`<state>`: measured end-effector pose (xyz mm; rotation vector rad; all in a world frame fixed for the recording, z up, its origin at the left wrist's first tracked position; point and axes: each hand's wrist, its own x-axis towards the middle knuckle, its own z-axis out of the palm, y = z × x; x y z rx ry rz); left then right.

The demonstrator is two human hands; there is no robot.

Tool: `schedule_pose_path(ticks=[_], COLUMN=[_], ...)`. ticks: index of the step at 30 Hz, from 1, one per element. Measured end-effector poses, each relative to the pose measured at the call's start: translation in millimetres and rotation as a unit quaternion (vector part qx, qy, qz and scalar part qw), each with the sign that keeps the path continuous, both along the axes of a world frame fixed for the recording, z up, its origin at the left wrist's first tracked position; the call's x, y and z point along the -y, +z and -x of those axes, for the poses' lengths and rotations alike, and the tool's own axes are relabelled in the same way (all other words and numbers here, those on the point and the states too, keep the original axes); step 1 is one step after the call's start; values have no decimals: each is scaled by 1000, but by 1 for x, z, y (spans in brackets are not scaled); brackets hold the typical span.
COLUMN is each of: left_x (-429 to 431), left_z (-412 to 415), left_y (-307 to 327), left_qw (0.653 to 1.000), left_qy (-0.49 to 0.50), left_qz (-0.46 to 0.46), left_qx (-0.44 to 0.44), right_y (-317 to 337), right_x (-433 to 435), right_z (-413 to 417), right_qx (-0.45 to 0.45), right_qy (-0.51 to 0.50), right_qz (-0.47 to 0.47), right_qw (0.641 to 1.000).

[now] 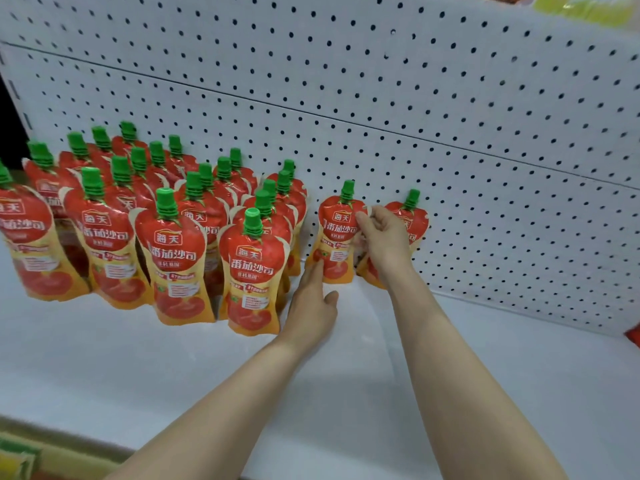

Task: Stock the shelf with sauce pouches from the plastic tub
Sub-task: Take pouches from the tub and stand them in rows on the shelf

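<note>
Several red tomato-sauce pouches with green caps [180,258] stand in rows on the left of the white shelf [173,368]. Two more pouches stand apart against the pegboard: one [337,233] upright, another [412,216] to its right, partly hidden behind my right hand. My right hand [384,233] pinches the upper right edge of the first of these pouches. My left hand [313,299] rests with its fingertips against that pouch's lower left corner, fingers spread. The plastic tub is out of view.
A white pegboard back wall [450,133] rises behind the shelf. A red item [633,336] peeks in at the right edge. Yellow-green packaging [581,8] shows at the top right, and a coloured box [17,455] at the lower left corner.
</note>
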<state>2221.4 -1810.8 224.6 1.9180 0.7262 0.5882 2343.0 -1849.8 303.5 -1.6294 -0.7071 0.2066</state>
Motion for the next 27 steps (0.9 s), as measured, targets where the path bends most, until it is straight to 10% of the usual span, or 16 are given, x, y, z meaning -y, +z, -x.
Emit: schedule_pose_path(ticks=[27], left_x=[-9], left_z=[-6], left_y=[2], left_qw=[999], left_qy=[-1], left_qz=[21], left_qx=[-24], right_y=[-3], right_x=[-8], right_z=[-5], right_qx=[77], right_qy=[-26], right_qz=[50], right_qw=[995])
